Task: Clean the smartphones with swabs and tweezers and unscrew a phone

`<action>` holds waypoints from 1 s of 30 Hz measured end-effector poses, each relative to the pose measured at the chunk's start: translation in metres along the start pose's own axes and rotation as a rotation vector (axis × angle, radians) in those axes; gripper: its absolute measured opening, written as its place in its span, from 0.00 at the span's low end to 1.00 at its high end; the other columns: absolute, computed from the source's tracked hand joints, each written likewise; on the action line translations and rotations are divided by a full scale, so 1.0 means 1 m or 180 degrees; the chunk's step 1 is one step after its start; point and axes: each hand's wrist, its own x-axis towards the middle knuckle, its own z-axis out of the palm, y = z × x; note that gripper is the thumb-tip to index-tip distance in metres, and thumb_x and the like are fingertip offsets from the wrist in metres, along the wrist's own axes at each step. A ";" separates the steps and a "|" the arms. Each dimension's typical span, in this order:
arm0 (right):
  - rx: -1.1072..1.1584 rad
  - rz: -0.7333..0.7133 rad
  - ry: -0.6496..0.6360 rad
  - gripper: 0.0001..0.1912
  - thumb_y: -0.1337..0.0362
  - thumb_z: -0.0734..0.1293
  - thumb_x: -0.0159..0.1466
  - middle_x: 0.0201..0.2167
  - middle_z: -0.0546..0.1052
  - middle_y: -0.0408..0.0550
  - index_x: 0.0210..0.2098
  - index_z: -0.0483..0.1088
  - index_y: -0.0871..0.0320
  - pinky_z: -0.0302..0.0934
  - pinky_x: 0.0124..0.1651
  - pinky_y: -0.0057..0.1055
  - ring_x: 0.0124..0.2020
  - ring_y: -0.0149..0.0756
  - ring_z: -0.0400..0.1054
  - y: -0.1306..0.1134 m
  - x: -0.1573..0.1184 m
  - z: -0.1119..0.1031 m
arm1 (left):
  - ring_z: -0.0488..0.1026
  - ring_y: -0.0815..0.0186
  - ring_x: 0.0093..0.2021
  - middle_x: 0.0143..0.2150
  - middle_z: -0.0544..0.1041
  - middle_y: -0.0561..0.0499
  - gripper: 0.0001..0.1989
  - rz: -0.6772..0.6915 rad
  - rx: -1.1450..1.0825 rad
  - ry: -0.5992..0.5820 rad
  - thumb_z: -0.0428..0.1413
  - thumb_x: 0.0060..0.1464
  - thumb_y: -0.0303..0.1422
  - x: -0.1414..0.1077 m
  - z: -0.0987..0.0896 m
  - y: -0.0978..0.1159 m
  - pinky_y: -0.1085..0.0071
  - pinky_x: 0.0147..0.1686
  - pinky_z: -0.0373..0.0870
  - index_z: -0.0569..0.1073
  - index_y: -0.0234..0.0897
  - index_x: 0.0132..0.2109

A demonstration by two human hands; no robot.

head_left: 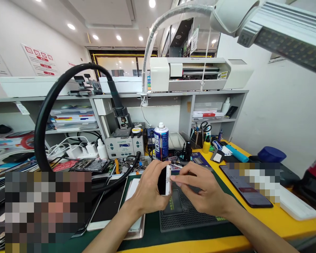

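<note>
A small white-edged phone with a dark screen [162, 181] is held up on its side above the work mat. My left hand [150, 188] wraps round it, with fingers over the top and thumb below. Close to its right edge is my right hand [200, 186], index finger and thumb near the white edge. A small pale piece [168, 173] shows at that edge; whether my right fingers grip it is hard to tell. Below both hands lies a dark perforated mat [189, 219] on the green mat [158, 237].
A blue spray can [161, 142] stands behind the hands. White-framed tablets [107, 203] lie to the left, beside a black hose [38, 133]. A dark phone [244, 186] rests on the yellow table [292, 230] at right. A grey soldering station [124, 146] stands behind.
</note>
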 end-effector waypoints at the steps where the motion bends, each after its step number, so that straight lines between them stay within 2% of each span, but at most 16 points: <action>1: 0.0000 -0.0051 -0.0015 0.19 0.75 0.64 0.62 0.32 0.74 0.48 0.50 0.74 0.53 0.62 0.31 0.32 0.31 0.35 0.66 -0.001 0.000 0.000 | 0.68 0.57 0.43 0.44 0.68 0.44 0.31 -0.0007 -0.0005 0.0019 0.55 0.48 0.25 0.000 0.000 0.001 0.60 0.41 0.68 0.60 0.39 0.60; 7: 0.0005 -0.0247 -0.0012 0.21 0.76 0.65 0.60 0.32 0.73 0.49 0.50 0.73 0.53 0.60 0.31 0.32 0.31 0.35 0.65 -0.004 -0.002 0.000 | 0.67 0.60 0.39 0.41 0.66 0.47 0.26 -0.0314 -0.0188 0.0106 0.56 0.48 0.27 0.000 0.001 0.009 0.63 0.37 0.67 0.61 0.38 0.55; 15: 0.0047 -0.0149 -0.0010 0.20 0.77 0.64 0.61 0.33 0.73 0.49 0.50 0.73 0.55 0.60 0.32 0.32 0.32 0.35 0.65 -0.002 -0.002 0.001 | 0.66 0.65 0.30 0.33 0.67 0.54 0.21 -0.1032 -0.0604 -0.0004 0.55 0.50 0.27 0.004 0.003 0.017 0.68 0.30 0.63 0.58 0.40 0.50; 24: -0.0204 -0.0103 0.0003 0.20 0.77 0.65 0.61 0.34 0.74 0.51 0.50 0.74 0.56 0.62 0.33 0.32 0.33 0.37 0.67 0.005 -0.004 0.005 | 0.68 0.63 0.36 0.39 0.69 0.51 0.12 -0.1699 -0.0829 -0.0348 0.55 0.55 0.34 0.010 -0.003 0.030 0.69 0.32 0.63 0.62 0.40 0.44; 30: -0.0157 0.0028 0.0068 0.20 0.77 0.64 0.63 0.35 0.74 0.51 0.51 0.73 0.55 0.63 0.32 0.31 0.32 0.36 0.68 0.010 -0.004 0.008 | 0.67 0.58 0.44 0.45 0.70 0.48 0.20 -0.2007 -0.1114 -0.0647 0.60 0.52 0.41 0.011 -0.006 0.032 0.67 0.39 0.64 0.66 0.40 0.48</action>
